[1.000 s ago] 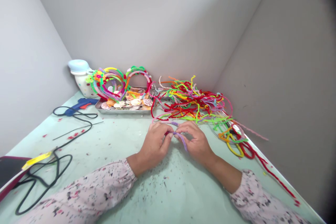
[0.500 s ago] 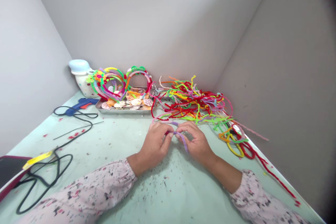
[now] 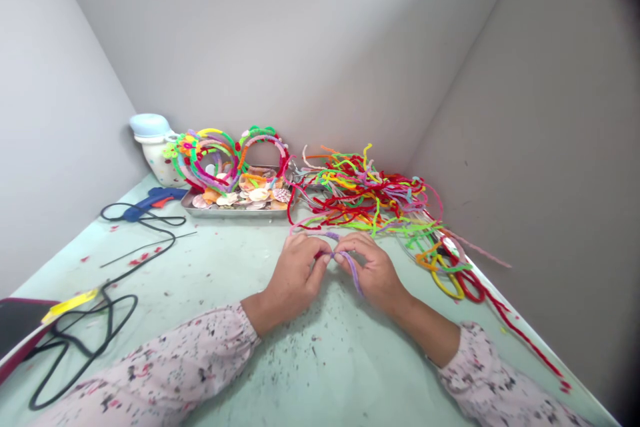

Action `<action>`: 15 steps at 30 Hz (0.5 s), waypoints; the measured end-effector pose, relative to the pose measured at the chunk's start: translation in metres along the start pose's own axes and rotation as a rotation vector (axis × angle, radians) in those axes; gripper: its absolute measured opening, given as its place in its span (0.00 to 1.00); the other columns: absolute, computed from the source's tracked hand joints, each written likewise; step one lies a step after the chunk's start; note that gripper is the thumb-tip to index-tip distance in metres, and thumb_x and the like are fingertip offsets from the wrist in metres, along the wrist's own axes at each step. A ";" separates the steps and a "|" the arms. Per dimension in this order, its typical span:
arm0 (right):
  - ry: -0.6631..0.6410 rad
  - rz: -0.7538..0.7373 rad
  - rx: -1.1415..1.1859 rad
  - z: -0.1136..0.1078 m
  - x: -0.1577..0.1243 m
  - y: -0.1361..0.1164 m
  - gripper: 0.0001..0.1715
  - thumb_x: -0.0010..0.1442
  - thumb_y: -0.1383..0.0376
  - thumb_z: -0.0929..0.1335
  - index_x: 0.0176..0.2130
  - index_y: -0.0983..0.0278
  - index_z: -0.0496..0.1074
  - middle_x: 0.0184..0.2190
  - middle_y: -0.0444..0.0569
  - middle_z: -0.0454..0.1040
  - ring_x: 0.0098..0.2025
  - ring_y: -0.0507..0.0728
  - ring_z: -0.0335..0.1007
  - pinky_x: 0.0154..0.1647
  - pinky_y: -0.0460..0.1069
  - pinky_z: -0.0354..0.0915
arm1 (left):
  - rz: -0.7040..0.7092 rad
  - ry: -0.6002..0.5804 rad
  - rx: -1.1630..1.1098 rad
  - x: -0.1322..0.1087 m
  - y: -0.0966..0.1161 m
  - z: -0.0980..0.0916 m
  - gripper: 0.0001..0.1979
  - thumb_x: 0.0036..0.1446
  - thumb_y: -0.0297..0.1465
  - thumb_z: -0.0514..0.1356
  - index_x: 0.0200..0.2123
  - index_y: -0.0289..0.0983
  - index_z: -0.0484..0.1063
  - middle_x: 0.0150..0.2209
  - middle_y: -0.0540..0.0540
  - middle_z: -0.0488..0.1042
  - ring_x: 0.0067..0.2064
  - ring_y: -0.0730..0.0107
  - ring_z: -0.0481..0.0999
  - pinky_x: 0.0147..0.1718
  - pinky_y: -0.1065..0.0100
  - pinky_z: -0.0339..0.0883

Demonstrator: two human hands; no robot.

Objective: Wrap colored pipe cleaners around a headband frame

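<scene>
My left hand (image 3: pixel 299 273) is closed in a pinch on a purple pipe cleaner, a bit of red showing at its fingertips. Close beside it, my right hand (image 3: pixel 373 271) pinches the same purple pipe cleaner (image 3: pixel 356 271), whose free end curves down over the fingers. Another purple stretch shows behind the fingertips, and a pink strand arcs behind my left hand. The fingers hide how these pieces join. Beyond my hands lies a tangled heap of colourful pipe cleaners (image 3: pixel 370 190).
A metal tray (image 3: pixel 235 213) holds shells, with colourful headbands (image 3: pixel 213 160) on it. A white cup with a blue lid (image 3: pixel 163 159) stands behind a blue glue gun (image 3: pixel 150 201). A black cable (image 3: pixel 115 313) loops at left; yellow- and red-handled scissors (image 3: pixel 450 285) lie at right.
The free end of the purple pipe cleaner has shifted slightly right and down across my right hand. Both hands keep nearly the same place and grip.
</scene>
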State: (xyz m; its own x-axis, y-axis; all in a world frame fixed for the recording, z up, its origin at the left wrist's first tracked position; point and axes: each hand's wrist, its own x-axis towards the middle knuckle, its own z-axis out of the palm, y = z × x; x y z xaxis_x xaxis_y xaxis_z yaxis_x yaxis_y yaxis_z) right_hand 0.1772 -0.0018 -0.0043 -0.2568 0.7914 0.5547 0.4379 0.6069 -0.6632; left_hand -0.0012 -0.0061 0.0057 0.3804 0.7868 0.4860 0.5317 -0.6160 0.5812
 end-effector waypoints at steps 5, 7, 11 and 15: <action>-0.003 0.039 0.013 0.000 0.000 -0.001 0.05 0.60 0.63 0.66 0.34 0.61 0.72 0.34 0.47 0.72 0.41 0.57 0.67 0.45 0.53 0.62 | 0.000 -0.001 0.001 -0.001 0.000 0.000 0.07 0.60 0.29 0.52 0.36 0.37 0.69 0.32 0.47 0.71 0.38 0.65 0.66 0.42 0.62 0.58; -0.007 0.043 0.016 0.000 -0.001 -0.001 0.06 0.60 0.63 0.66 0.34 0.61 0.72 0.34 0.47 0.72 0.41 0.57 0.67 0.45 0.53 0.62 | -0.001 0.001 0.003 -0.001 0.001 -0.001 0.07 0.60 0.28 0.52 0.36 0.37 0.69 0.33 0.47 0.71 0.38 0.65 0.66 0.42 0.62 0.58; -0.017 0.048 0.023 0.001 -0.001 -0.001 0.06 0.61 0.63 0.65 0.35 0.61 0.72 0.35 0.47 0.71 0.41 0.57 0.66 0.46 0.53 0.61 | -0.003 -0.003 0.003 0.000 0.002 -0.001 0.07 0.60 0.28 0.52 0.35 0.37 0.69 0.32 0.47 0.71 0.38 0.65 0.66 0.42 0.62 0.58; -0.038 0.057 0.037 0.001 0.000 -0.001 0.06 0.62 0.63 0.64 0.34 0.61 0.71 0.34 0.47 0.71 0.41 0.57 0.66 0.45 0.52 0.62 | 0.000 -0.005 -0.003 0.000 0.001 0.000 0.07 0.60 0.29 0.52 0.35 0.37 0.69 0.32 0.47 0.71 0.38 0.65 0.67 0.43 0.62 0.58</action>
State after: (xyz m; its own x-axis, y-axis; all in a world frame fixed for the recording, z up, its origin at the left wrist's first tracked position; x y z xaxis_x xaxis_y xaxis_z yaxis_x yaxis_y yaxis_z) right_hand 0.1764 -0.0026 -0.0044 -0.2656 0.8265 0.4964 0.4211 0.5626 -0.7114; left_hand -0.0010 -0.0070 0.0065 0.3842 0.7869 0.4829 0.5297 -0.6162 0.5828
